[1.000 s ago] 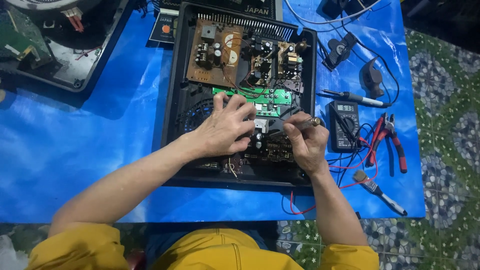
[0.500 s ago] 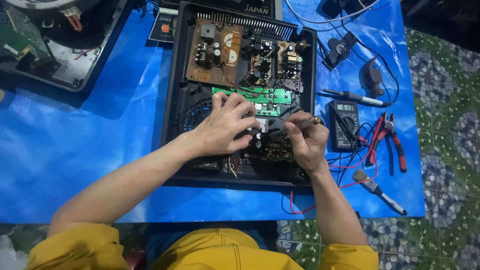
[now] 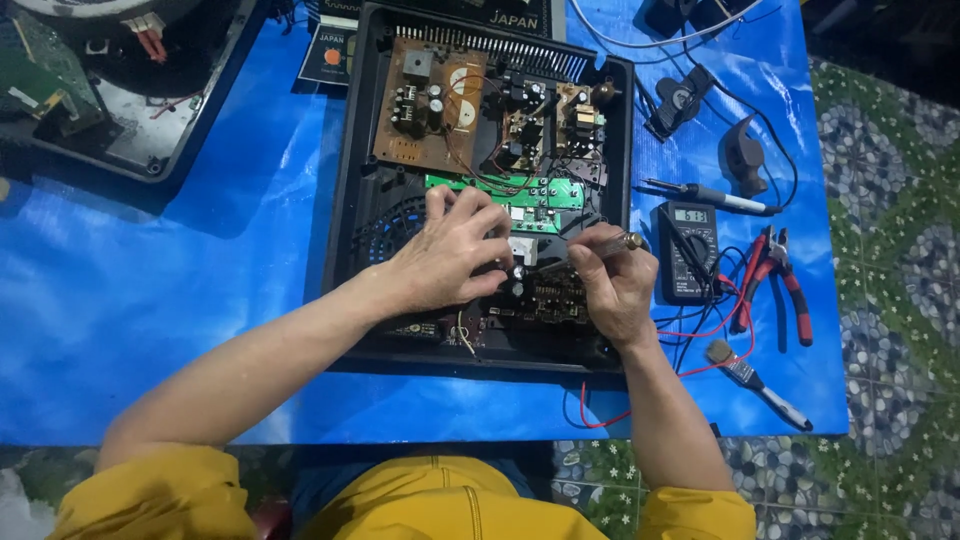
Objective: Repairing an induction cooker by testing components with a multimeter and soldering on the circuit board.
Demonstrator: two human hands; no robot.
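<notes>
An opened black chassis (image 3: 345, 210) was laid on the blue desk (image 3: 150, 290); the left hand (image 3: 450, 255) was spread, fingers released, upon its green circuit board (image 3: 545, 190); a brass-tipped tool (image 3: 600, 245) was grasped by the right hand (image 3: 615, 285); a multimeter (image 3: 688, 250) was seen just beside.

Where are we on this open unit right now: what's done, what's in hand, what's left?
Done: the black case lies open, with the brown board and green board exposed. In hand: the left hand steadies parts mid-case while the right hand holds a thin tool to them. Left: the case has no cover on; the meter, pliers and brush lie beside it.
</notes>
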